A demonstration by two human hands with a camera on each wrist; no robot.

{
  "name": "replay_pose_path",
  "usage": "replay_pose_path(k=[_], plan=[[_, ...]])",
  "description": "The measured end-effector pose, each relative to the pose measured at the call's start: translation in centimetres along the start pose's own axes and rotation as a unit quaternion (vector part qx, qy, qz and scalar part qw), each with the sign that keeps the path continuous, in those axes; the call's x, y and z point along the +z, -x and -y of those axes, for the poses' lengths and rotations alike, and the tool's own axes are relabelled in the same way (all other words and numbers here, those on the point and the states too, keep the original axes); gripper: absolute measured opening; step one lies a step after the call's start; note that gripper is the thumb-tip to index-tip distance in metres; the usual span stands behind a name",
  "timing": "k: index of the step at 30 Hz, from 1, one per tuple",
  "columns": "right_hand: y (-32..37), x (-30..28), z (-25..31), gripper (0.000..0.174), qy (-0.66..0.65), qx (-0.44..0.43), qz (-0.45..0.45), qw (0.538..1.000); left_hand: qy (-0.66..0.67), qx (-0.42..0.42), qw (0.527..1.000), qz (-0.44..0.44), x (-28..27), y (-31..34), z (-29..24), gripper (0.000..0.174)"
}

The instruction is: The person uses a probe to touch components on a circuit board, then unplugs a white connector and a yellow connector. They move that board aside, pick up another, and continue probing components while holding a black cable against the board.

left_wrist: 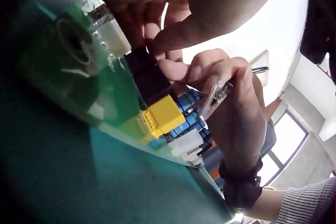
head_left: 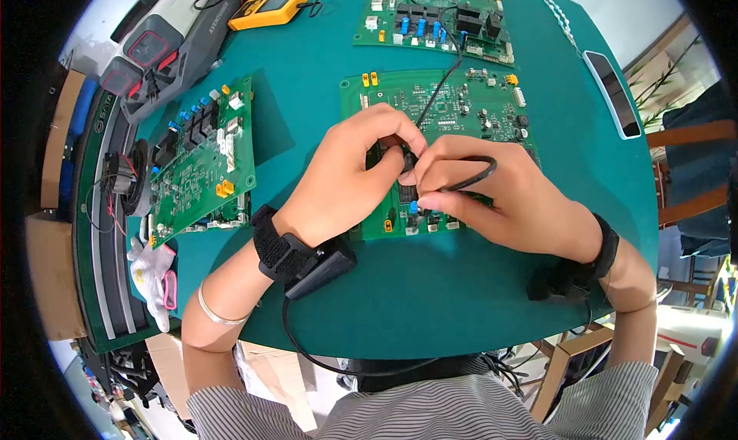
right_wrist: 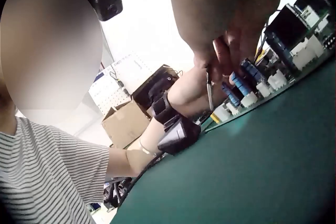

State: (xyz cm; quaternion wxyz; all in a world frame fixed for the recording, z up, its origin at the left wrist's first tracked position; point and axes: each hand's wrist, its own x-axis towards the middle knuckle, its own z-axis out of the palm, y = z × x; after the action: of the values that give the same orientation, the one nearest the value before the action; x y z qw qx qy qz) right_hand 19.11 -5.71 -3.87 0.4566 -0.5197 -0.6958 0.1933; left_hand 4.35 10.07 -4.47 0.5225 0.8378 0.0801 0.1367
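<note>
My left hand (head_left: 346,167) bends over the front of the middle circuit board (head_left: 357,221), thumb and index finger pinching a small black part (head_left: 409,161). In the left wrist view its fingertips are right at a black block (left_wrist: 149,79) on the board. Close beside it, my right hand (head_left: 500,198) pinches a slim metal clip (left_wrist: 211,103) whose tip points down toward blue capacitors (left_wrist: 189,100). A black cable (head_left: 438,90) runs down over the board to the hands, and a black loop (head_left: 484,171) arches over the right fingers.
A second circuit board (head_left: 423,36) lies behind, and another board (head_left: 192,179) stands tilted at the left. A yellow multimeter (head_left: 269,9) sits at the back left near a grey tool case (head_left: 200,44). A phone (head_left: 613,94) lies at the right edge of the green table (head_left: 461,302).
</note>
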Motion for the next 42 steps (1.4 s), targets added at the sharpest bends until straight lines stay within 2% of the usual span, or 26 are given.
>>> replay_pose_path(k=[3, 10, 12, 16, 29, 34, 36, 39, 42], plan=[[0.1, 0.1, 0.0, 0.011, 0.030, -0.023, 0.016, 0.999, -0.004, 0.023, 1.000, -0.003, 0.0, 0.0, 0.3, 0.019], [0.4, 0.4, 0.1, 0.020, 0.088, -0.055, 0.040, 0.994, -0.006, 0.021, 1.000, 0.001, -0.1, 0.1, 0.1, 0.018], [0.4, 0.6, 0.4, 0.021, 0.100, -0.062, 0.040, 0.992, 0.029, -0.009, 0.999, 0.008, 0.0, 0.1, -0.2, 0.018], [0.4, 0.5, 1.3, 0.024, 0.127, -0.070, 0.068, 0.987, 0.030, 0.008, 0.999, 0.010, 0.1, 0.1, -0.1, 0.016], [0.6, 0.5, 0.3, 0.022, 0.163, -0.072, 0.054, 0.982, 0.010, 0.022, 1.000, 0.004, 0.2, 0.1, 0.0, 0.013], [0.5, 0.4, 1.1, 0.023, 0.168, -0.101, 0.073, 0.978, 0.027, 0.013, 0.999, 0.012, 0.2, 0.1, 0.0, 0.013], [0.5, 0.2, 1.2, 0.023, 0.162, -0.095, 0.085, 0.978, -0.005, 0.053, 0.999, -0.003, 0.3, 0.1, 0.0, 0.015], [0.5, -0.2, 0.7, 0.023, 0.151, -0.073, 0.092, 0.982, -0.004, 0.023, 1.000, 0.009, 0.2, 0.1, 0.0, 0.015], [0.5, -0.8, 0.4, 0.025, 0.143, -0.049, 0.110, 0.982, -0.017, 0.034, 0.999, 0.001, 0.2, 0.1, 0.1, 0.016]])
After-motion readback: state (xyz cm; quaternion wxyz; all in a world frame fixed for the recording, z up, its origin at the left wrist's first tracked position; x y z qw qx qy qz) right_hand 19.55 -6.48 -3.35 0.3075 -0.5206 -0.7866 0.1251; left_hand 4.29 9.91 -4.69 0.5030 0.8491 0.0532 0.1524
